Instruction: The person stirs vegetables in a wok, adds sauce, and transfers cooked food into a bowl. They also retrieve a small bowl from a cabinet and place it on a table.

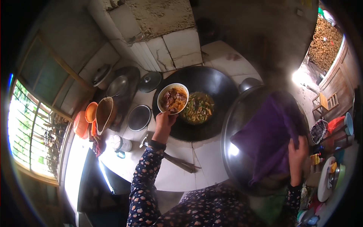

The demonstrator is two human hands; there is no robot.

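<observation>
My left hand [164,126] holds a white bowl [178,84] by its near rim, fingers underneath and out of sight. Brown chunks, which look like meat, lie in orange-brown sauce [173,99] inside the bowl. Below it is a large black wok [218,82], set into the white-tiled stove top [175,181]. Chopped green and yellowish food [198,109] sits in liquid at the wok's bottom. At the right, my right hand [297,153] grips a purple cloth [263,133] spread over a big round metal lid [231,167]. That lid stands beside the wok, close to my body.
Metal tongs [181,164] lie on the tiles before me. Left of the wok are a round dark cover [139,117], a lidded mug [122,144] and a glass pot lid [149,81]. An orange ladle [91,112] and a brown scoop [104,115] are farther left. A tiled chimney block [181,48] rises behind.
</observation>
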